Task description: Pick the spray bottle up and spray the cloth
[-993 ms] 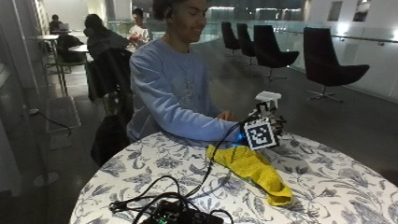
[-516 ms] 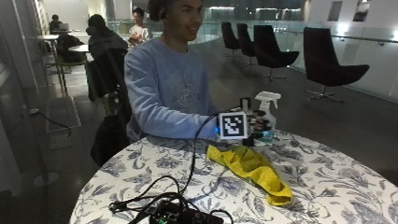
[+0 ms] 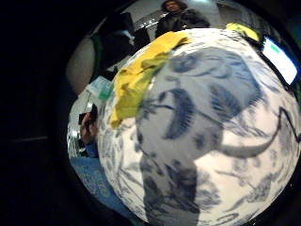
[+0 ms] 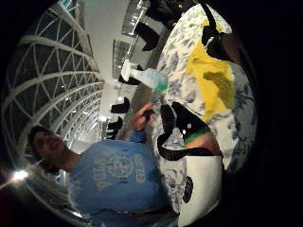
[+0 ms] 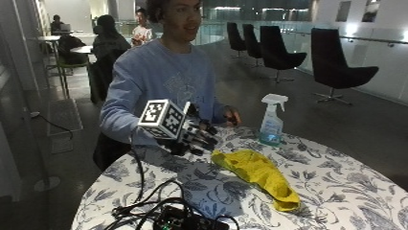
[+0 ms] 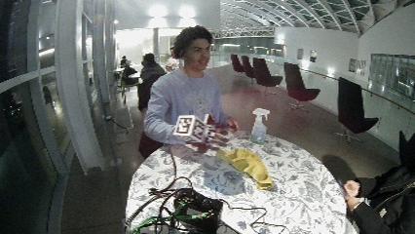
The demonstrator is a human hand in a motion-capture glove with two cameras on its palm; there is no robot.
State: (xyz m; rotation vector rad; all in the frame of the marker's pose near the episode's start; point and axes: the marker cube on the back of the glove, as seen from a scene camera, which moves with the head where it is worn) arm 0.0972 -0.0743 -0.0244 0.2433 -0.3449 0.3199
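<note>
— while the gloved right hand (image 5: 191, 136) hovers above the worktop (image 5: 331, 191), where's the spray bottle (image 5: 272, 120)?

— upright beyond the yellow cloth (image 5: 258, 175), apart from it. the hand is near the cloth's other end, its fingers (image 5: 205, 139) spread wide, holding nothing.

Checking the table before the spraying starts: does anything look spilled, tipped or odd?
Nothing stands out. The spray bottle stands upright, the yellow cloth lies crumpled beside it, and the gloved right hand hovers open, holding nothing.
</note>
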